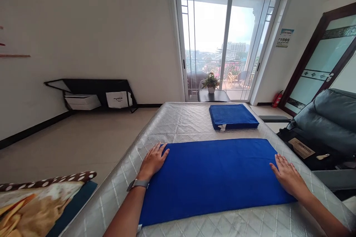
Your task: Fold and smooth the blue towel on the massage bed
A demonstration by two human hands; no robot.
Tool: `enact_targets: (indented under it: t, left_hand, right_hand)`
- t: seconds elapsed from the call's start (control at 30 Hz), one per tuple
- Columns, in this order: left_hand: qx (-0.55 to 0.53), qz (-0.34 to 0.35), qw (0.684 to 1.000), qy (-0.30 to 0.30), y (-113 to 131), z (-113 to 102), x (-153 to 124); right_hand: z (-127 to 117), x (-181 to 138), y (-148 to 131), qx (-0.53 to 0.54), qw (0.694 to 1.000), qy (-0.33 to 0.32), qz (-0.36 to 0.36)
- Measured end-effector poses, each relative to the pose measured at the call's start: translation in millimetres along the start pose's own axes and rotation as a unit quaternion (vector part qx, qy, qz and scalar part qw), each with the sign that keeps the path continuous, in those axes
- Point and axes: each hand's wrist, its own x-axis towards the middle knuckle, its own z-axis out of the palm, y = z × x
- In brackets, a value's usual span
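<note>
A long blue cloth (214,176), folded into a wide strip, lies flat across a silver quilted mattress (178,122). My left hand (153,161) rests on the cloth's left end, fingers stretched out flat. At the cloth's right end lies my right hand (287,177), palm down with fingers spread. A grey watch sits on my left wrist. Farther back on the mattress is a second blue cloth (233,116), folded into a neat square with a white tag showing.
A patterned pillow (36,202) lies at the lower left. A dark grey armchair (328,126) stands close on the right. Behind the mattress are a small table with a potted plant (211,83), glass balcony doors and a red fire extinguisher (277,99). A black shelf (94,94) lines the left wall.
</note>
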Motion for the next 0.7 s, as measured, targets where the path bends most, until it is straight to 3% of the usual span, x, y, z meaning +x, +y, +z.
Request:
enact_targets:
  t: [0.1, 0.27, 0.43, 0.57, 0.7]
  left_hand:
    - [0.000, -0.003, 1.000, 0.000, 0.8, -0.8, 0.3]
    - [-0.002, -0.007, 1.000, 0.006, 2.3, -2.0, 0.1]
    - [0.009, -0.001, 1.000, -0.002, 4.0, -4.3, -0.6]
    - [0.016, -0.003, 1.000, -0.002, 4.2, -4.8, -0.4]
    - [0.023, -0.002, 1.000, 0.000, 3.9, -4.3, -0.5]
  right_hand:
    - [-18.9, 12.4, -70.9, 0.037, 0.996, -0.026, -0.080]
    - [-48.5, 22.8, -221.5, 0.141, 0.962, -0.119, -0.202]
    - [-46.3, 28.3, -336.9, 0.197, 0.917, -0.155, -0.310]
    - [-27.8, 39.2, -373.2, 0.210, 0.907, -0.161, -0.329]
    - [-13.3, 51.8, -357.4, 0.191, 0.915, -0.172, -0.312]
